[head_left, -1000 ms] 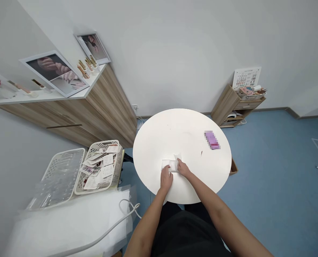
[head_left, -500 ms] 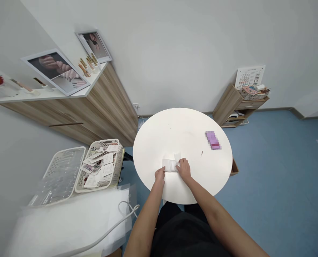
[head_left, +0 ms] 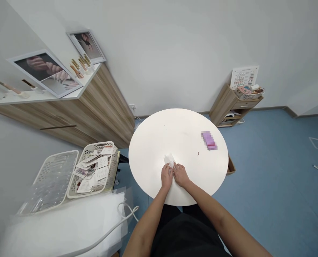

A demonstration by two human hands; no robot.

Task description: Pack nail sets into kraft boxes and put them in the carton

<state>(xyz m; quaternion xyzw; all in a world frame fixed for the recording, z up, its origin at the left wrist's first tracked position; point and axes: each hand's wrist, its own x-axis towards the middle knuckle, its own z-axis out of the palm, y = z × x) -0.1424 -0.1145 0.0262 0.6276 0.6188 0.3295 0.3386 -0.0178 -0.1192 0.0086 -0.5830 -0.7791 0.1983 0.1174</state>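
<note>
Close together near the front of the white round table point(head_left: 148, 142), my left hand point(head_left: 167, 176) and my right hand point(head_left: 180, 174) have their fingers closed on a small white tissue point(head_left: 169, 159). It looks thin and crumpled, and part of it spreads out beyond my fingertips; the rest is hidden by my hands. Farther right on the tabletop lies a purple flat item point(head_left: 208, 140), blurred by pixels. A small dark reddish mark point(head_left: 198, 154) shows on the surface between it and my right hand.
Left of the table, a white basket point(head_left: 111, 167) holds many packets beside another basket point(head_left: 75, 154) of clear plastic pieces. A grey cable point(head_left: 102, 237) crosses the white surface below. A wooden cabinet point(head_left: 105, 103) and a small shelf unit point(head_left: 219, 103) stand behind.
My left hand has moved in from the tissue's left end to meet my right hand. The tissue, spread wide before, is now gathered into a smaller bundle between them.
</note>
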